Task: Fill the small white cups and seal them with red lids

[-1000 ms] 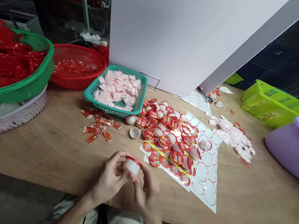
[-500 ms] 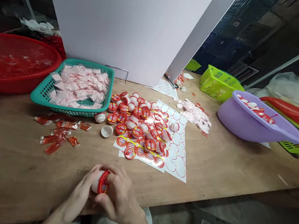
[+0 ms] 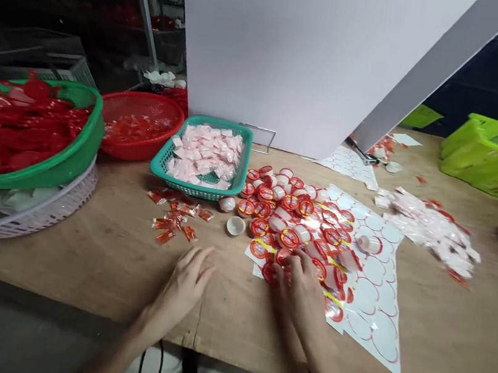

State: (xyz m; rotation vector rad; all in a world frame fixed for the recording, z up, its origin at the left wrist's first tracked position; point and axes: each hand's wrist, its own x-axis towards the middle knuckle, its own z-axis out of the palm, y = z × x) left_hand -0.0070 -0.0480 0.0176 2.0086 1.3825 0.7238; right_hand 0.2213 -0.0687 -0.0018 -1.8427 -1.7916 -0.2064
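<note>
My right hand (image 3: 302, 285) reaches into a pile of small white cups with red lids. Its fingers are bent around a red-lidded cup (image 3: 282, 256) at the near left of the pile, partly hidden by them. My left hand (image 3: 189, 280) rests over the bare wood, fingers stretched forward and thumb apart, holding nothing. Beyond it lies a lidless white cup (image 3: 236, 226). Several small red sachets (image 3: 173, 220) are scattered to the left. Under the pile is a sheet of round red-and-yellow stickers (image 3: 259, 248); a white peeled sheet (image 3: 380, 312) lies beside it.
A teal basket (image 3: 154, 166) holds pale pink packets. Left of it stand a red basket (image 3: 139, 153) and a green basket (image 3: 91, 144) heaped with red pieces. A white panel (image 3: 292, 49) rises behind. On the right are white scraps (image 3: 433, 233) and a lime basket (image 3: 490, 166).
My hands have parted. The right one has carried the red-lidded cup from near the table edge to the pile; the left has let go. The view has turned left.
</note>
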